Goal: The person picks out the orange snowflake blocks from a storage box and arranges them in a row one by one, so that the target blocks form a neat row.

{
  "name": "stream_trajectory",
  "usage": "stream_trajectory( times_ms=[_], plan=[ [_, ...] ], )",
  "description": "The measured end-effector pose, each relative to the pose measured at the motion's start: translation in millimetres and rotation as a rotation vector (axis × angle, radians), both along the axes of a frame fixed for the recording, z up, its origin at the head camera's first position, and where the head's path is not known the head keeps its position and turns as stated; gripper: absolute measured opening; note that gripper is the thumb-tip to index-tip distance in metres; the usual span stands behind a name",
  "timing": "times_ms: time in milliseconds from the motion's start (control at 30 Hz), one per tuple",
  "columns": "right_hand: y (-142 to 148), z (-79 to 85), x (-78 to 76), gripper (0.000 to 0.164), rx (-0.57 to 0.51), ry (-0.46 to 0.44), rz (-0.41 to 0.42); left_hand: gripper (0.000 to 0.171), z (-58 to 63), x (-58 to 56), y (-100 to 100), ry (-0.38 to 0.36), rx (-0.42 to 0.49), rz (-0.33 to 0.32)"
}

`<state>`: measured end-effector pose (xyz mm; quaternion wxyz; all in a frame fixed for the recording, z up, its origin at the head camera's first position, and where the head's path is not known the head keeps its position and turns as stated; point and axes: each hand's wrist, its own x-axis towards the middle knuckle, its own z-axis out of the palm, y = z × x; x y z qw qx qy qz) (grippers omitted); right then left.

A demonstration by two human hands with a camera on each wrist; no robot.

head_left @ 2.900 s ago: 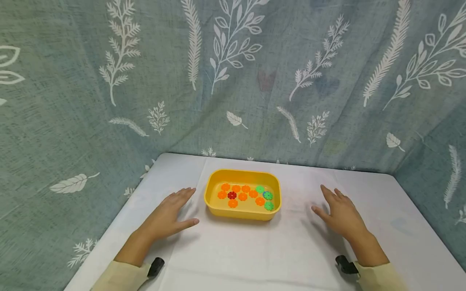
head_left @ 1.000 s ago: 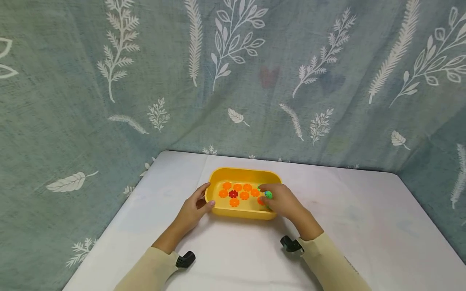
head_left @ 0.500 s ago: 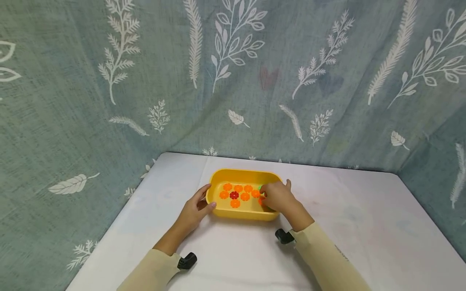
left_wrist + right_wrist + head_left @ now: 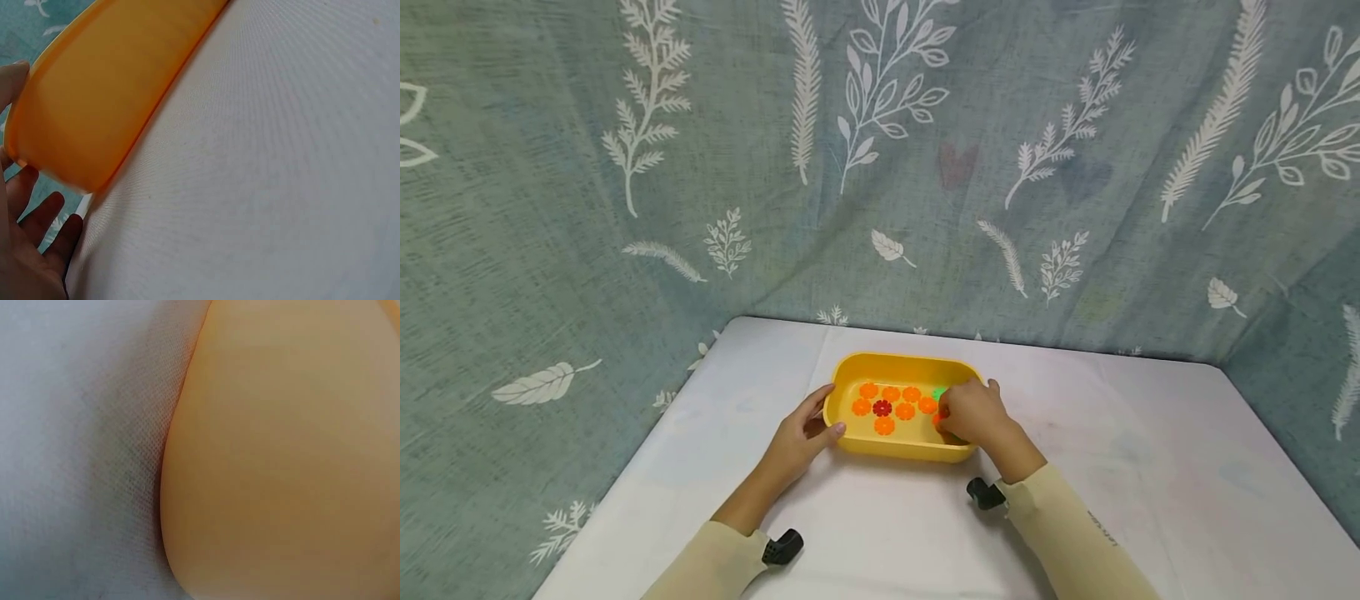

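Head view has your left hand [image 4: 793, 437] gripping the left end of the yellow tray [image 4: 895, 451] on the tabletop [image 4: 865, 521], thumb and fingers at its rim. Your right hand [image 4: 979, 414] is inside the tray's right end, fingers curled downward and tips hidden, so I can't tell whether it holds anything. Orange pieces [image 4: 884, 426] lie in the tray around a red piece [image 4: 882, 408], a green piece [image 4: 938, 392] showing just beside that hand
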<state>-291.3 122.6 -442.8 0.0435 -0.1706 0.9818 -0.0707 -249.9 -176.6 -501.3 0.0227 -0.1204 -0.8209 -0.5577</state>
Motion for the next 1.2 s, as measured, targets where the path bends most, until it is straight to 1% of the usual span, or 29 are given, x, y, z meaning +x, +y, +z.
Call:
stream_trajectory(
  times_ms=[133, 200, 233, 300, 367, 433, 467, 533, 600, 667, 833, 933, 1000, 1067, 1133, 1200],
  plan=[
    [0, -2.3, 0.1, 0.017, 0.006, 0.021, 0.001, 0.068, -0.1, 1.6, -1, -0.008, -0.006, 0.005],
    [0, -3.4, -0.2, 0.017, -0.008, 0.034, 0.003, 0.068, 0.7, 2.0, 0, -0.005, -0.007, 0.004],
    [1, -2.8, -0.7, 0.017, -0.019, 0.038, 0.003, 0.068, 5.5, 3.9, 1, -0.007, -0.008, 0.003],
    [3, -1.3, -1.4, 0.018, -0.041, 0.026, 0.009, 0.068, 5.7, 2.9, 2, -0.005, 0.001, -0.007],
    [6, 0.0, -1.6, 0.017, -0.086, -0.008, 0.020, 0.069, 5.2, 2.7, 2, -0.008, 0.005, -0.010],
    [9, 1.7, -1.4, 0.016, -0.157, -0.049, 0.025, 0.069, 3.6, 1.9, 2, -0.012, 0.006, -0.013],
    [11, 2.6, -1.1, 0.015, -0.203, -0.073, 0.027, 0.070, -1.2, -0.7, 1, -0.010, 0.006, -0.012],
    [15, 4.1, 0.2, 0.016, -0.314, -0.115, 0.027, 0.070, -2.0, -0.7, 0, -0.013, -0.001, -0.004],
    [19, 5.6, 1.9, 0.018, -0.422, -0.135, 0.017, 0.070, -2.0, -0.7, -1, -0.009, 0.002, -0.007],
    [23, 5.9, 3.4, 0.019, -0.499, -0.127, 0.003, 0.069, -1.3, -0.6, -2, -0.006, 0.010, -0.006],
    [36, 6.2, 6.1, 0.021, -0.617, -0.023, -0.042, 0.070, 0.0, -3.4, 0, -0.012, 0.020, -0.014],
    [50, 5.5, 9.2, 0.023, -0.772, 0.004, -0.107, 0.070, -3.1, -3.5, 3, -0.023, 0.007, -0.017],
    [59, 4.2, 10.8, 0.024, -0.898, -0.005, -0.171, 0.069, -4.6, -2.3, 4, -0.022, -0.002, -0.016],
    [68, 1.8, 11.4, 0.024, -0.988, -0.026, -0.230, 0.069, -5.9, -1.3, 3, -0.018, -0.008, -0.007],
    [73, -1.1, 11.2, 0.024, -1.022, -0.069, -0.259, 0.068, -4.7, -0.4, 2, -0.002, -0.012, 0.005],
    [77, -3.4, 10.6, 0.025, -1.027, -0.108, -0.245, 0.067, -2.6, -0.5, 0, 0.014, -0.015, 0.017]
  ],
)
